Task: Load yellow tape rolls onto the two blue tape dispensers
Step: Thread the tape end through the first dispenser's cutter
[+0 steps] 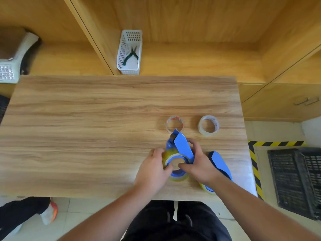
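At the far left edge of the frame a white crate [8,73] sits on the wooden shelf, and further along, upper middle, a white perforated basket [129,53] holds dark-handled pliers [131,56]. Below them lies the wood-grain worktop [86,127]. Lower centre, the left hand [152,173] curls its fingers [157,153] round a yellow tape roll [176,168], thumb at the rim of its core. That roll sits on a blue tape dispenser [181,146] whose cutter end points to the top of the frame. The right hand [199,164] grips the dispenser from the other side, thumb pressing into the roll's core. Just above, two clear tape rolls rest flat: one [174,124] touching the dispenser's tip in the view, another [208,125] well apart to its right. Partly hidden by the right forearm, a second blue dispenser [219,164] lies near the worktop's right edge with its own yellow roll [207,188] fitted.
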`<act>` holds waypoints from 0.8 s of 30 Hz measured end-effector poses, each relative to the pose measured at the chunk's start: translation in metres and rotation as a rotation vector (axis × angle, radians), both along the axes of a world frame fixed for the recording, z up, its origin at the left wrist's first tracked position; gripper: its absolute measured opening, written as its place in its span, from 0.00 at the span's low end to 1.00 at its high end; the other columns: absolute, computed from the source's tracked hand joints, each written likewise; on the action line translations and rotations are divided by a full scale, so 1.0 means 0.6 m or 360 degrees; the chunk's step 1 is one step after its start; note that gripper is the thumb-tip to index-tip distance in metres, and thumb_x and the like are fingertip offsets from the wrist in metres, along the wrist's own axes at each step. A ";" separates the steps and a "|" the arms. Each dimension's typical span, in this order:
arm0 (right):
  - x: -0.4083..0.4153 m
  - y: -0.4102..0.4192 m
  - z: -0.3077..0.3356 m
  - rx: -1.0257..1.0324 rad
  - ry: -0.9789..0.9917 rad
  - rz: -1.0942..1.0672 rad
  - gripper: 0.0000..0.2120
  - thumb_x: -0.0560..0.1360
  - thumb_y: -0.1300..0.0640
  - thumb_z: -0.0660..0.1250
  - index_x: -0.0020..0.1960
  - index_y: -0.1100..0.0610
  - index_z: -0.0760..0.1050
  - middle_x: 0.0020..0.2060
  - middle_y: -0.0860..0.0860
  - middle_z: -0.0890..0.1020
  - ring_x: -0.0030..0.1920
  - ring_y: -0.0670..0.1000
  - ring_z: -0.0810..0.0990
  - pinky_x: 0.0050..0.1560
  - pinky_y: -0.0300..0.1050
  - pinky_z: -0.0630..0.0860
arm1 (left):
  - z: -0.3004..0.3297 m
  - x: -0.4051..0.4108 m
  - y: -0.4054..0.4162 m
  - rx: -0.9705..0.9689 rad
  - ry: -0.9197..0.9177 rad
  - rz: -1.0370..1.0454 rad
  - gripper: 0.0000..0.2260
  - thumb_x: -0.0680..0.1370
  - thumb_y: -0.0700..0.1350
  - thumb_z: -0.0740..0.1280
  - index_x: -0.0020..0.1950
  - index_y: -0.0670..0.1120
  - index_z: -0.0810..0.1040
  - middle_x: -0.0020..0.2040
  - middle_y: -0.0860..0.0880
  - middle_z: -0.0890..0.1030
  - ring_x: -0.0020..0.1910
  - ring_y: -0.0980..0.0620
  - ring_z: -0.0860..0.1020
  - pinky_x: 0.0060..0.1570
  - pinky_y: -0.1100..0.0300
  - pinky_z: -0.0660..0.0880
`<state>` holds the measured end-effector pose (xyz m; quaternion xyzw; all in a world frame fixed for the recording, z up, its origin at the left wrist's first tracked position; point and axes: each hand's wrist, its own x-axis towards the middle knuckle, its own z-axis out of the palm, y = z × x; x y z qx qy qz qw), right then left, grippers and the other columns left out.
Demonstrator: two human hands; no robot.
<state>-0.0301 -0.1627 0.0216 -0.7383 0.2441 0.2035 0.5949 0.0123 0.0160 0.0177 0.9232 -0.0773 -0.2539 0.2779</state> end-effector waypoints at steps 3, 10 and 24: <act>-0.003 0.003 0.030 0.0182 -0.0128 -0.0215 0.35 0.73 0.66 0.70 0.68 0.36 0.64 0.52 0.55 0.83 0.43 0.54 0.82 0.46 0.44 0.79 | 0.040 0.000 -0.008 -0.0130 -0.0107 0.0042 0.17 0.76 0.55 0.71 0.62 0.53 0.74 0.56 0.53 0.78 0.47 0.51 0.80 0.46 0.51 0.79; 0.002 -0.018 0.080 0.0258 -0.0437 -0.0382 0.32 0.71 0.77 0.63 0.66 0.48 0.73 0.43 0.49 0.82 0.41 0.51 0.77 0.43 0.48 0.72 | 0.114 0.007 0.001 -0.0544 -0.0010 0.0066 0.13 0.78 0.59 0.70 0.60 0.58 0.77 0.56 0.58 0.80 0.51 0.63 0.80 0.49 0.64 0.79; 0.023 -0.006 0.135 0.0482 -0.0444 -0.0570 0.17 0.64 0.67 0.69 0.53 0.61 0.77 0.36 0.58 0.79 0.38 0.57 0.76 0.45 0.54 0.73 | 0.158 -0.031 0.007 -0.1045 0.0259 0.0537 0.08 0.78 0.52 0.73 0.55 0.53 0.78 0.53 0.55 0.85 0.46 0.55 0.85 0.48 0.56 0.81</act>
